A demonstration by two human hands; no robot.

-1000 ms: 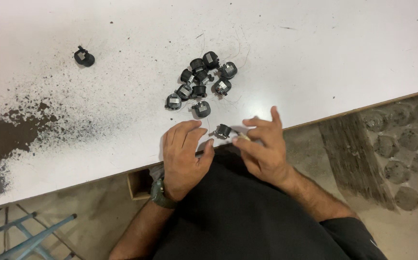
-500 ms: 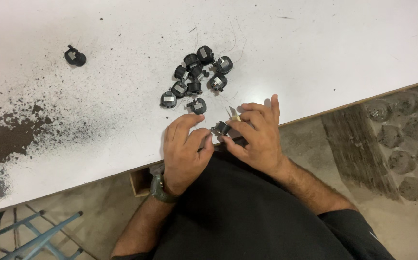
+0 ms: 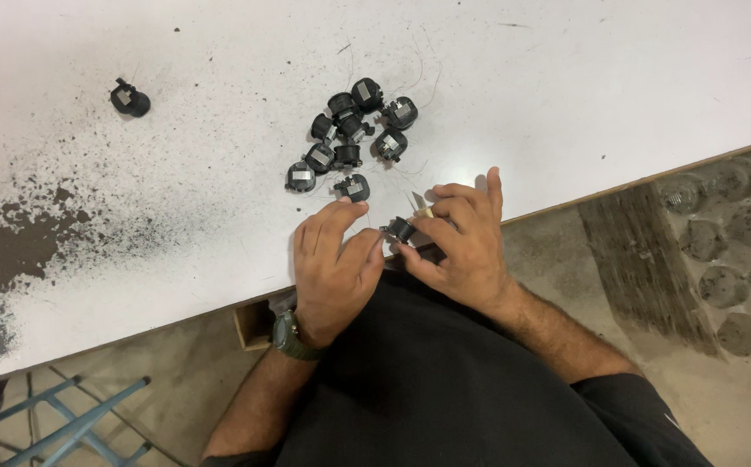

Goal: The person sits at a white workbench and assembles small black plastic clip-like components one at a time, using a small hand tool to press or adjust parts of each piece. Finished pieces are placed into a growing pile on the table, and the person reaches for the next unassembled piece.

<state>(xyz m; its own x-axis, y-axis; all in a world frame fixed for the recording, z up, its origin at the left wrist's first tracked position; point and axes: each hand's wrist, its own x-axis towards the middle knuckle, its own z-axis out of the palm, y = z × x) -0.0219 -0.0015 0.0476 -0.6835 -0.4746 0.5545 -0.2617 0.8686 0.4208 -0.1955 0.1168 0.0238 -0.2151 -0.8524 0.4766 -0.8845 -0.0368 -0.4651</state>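
Note:
My left hand and my right hand meet at the near edge of the white table. Between their fingertips they pinch one small black round part. A thin pale piece sticks out by my right fingers. Just beyond the hands lies a pile of several similar black round parts, some with grey labels on top. My left wrist wears a dark watch.
A single black part lies alone at the far left of the table. Dark worn patches and specks cover the table's left side. Blue metal legs show below left. A patterned floor with a dark plank lies to the right.
The hands have closed together on the small black part and shifted slightly toward the table edge. The pile has not moved.

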